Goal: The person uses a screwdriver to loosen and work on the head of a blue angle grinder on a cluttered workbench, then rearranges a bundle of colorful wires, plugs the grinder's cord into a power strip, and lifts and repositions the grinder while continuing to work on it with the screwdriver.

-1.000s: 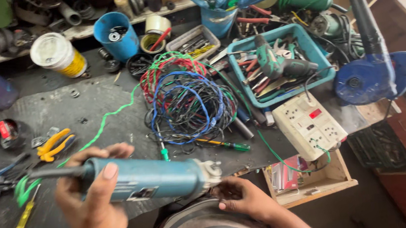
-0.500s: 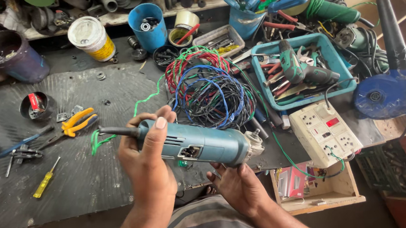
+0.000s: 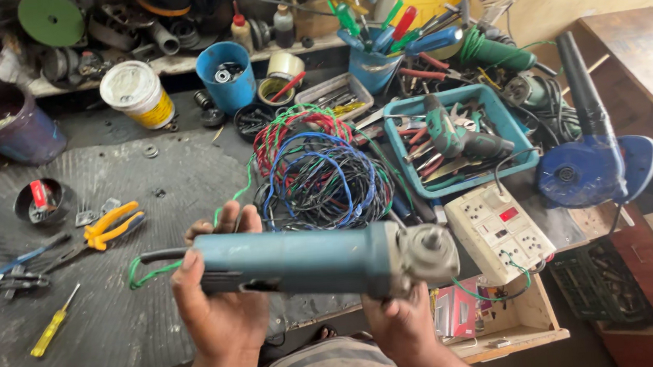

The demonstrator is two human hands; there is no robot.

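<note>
Quick count: one blue angle grinder (image 3: 302,262), two hands on it, one blue tray (image 3: 524,158), one white socket board (image 3: 500,232), one blue blower (image 3: 591,158), one yellow-handled pliers (image 3: 111,226), one yellow screwdriver (image 3: 53,330).

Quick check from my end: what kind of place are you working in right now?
Most likely a power-tool or electrical repair workbench. Both hands, left and right, hold a blue angle grinder over a bench strewn with a tangle of wires, pliers and a blue tray of tools.

Cluttered workbench (image 3: 116,323): wire tangle (image 3: 317,172), pliers (image 3: 111,226) (perhaps), screwdriver (image 3: 53,331)
</note>
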